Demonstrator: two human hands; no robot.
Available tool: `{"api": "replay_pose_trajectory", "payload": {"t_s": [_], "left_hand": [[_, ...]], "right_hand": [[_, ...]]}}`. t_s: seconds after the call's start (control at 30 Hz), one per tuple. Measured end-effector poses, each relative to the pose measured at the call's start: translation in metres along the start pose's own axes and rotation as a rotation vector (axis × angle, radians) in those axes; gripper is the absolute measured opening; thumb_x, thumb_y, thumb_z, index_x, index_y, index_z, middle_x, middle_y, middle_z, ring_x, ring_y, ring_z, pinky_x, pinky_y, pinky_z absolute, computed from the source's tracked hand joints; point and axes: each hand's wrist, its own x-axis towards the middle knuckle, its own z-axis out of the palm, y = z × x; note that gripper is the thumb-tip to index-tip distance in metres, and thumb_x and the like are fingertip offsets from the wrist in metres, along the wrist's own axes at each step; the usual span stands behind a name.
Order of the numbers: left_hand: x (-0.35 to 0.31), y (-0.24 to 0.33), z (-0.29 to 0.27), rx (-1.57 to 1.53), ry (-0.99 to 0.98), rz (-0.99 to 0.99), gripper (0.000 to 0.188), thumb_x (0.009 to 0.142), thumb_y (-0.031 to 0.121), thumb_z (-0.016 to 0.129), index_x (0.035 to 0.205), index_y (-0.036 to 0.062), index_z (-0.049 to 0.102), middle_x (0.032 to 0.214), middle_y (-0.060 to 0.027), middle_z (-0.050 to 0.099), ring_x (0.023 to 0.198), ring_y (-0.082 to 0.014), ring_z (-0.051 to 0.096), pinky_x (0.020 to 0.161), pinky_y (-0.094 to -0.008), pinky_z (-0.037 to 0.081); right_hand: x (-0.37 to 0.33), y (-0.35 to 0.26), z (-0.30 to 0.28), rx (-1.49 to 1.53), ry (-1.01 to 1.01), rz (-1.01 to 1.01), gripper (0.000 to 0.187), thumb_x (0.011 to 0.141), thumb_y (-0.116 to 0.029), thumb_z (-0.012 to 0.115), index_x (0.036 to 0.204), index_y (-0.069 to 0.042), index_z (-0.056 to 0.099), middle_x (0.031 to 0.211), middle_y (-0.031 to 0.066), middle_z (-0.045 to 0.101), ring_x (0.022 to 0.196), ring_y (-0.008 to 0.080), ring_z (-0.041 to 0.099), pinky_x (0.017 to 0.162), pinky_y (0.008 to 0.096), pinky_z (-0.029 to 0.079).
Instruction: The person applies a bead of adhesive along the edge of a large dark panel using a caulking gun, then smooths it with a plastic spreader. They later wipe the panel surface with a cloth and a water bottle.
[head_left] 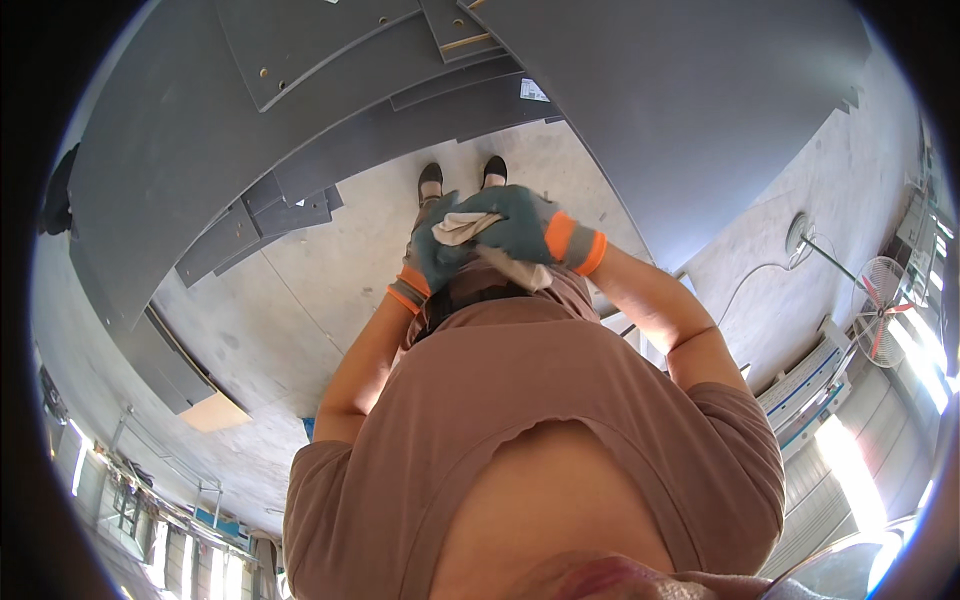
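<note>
- Together, the gloved left hand (436, 256) and right hand (514, 222) grip a crumpled pale cloth (464, 229), bunched between them before the waist.
- One loose end pokes out beside the right hand.
- Dark grey panels (160, 150) overlap ahead and leftward.
- Rightward, a red-bladed fan (881, 312) stands.

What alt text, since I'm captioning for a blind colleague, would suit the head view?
A crumpled pale cloth is held between the wearer's gloved left grip and right grip. Large dark grey panels spread across the top, above a pale floor; a red-bladed fan stands at right.
</note>
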Motion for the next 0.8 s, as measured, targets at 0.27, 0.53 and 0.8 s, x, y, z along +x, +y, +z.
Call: {"api": "replay_pose_trajectory", "payload": {"t_s": [0.27,0.53,0.8], "left_hand": [[0.024,0.072,-0.02,-0.753,0.135,-0.509,0.05,0.109,0.044,0.05,0.125,-0.0009,0.064,0.116,-0.0088,0.069,0.101,-0.0146,0.066,0.085,-0.03,0.054],[0.048,0.105,-0.02,-0.646,-0.22,-0.611,0.046,0.103,0.045,0.06,0.107,0.0,0.07,0.097,-0.0052,0.07,0.086,-0.0116,0.064,0.073,-0.0262,0.052],[0.01,0.09,0.021,-0.595,-0.76,-0.513,0.067,0.106,0.061,0.044,0.109,-0.0009,0.069,0.109,-0.0084,0.07,0.098,-0.0193,0.066,0.086,-0.0336,0.056]], "right_hand": [[-0.009,0.005,-0.001,0.237,0.32,0.109,0.041,0.085,-0.019,0.07,0.122,-0.003,0.07,0.101,0.0129,0.074,0.095,0.0192,0.07,0.083,0.0335,0.055],[-0.044,0.014,0.078,0.2,0.672,-0.012,0.043,0.088,-0.021,0.07,0.125,-0.003,0.063,0.111,0.0133,0.071,0.101,0.0191,0.067,0.088,0.0332,0.054],[-0.135,0.014,0.16,0.891,0.988,0.146,0.057,0.089,-0.028,0.078,0.136,-0.002,0.061,0.121,0.0094,0.07,0.111,0.0173,0.063,0.098,0.0329,0.05]]}}
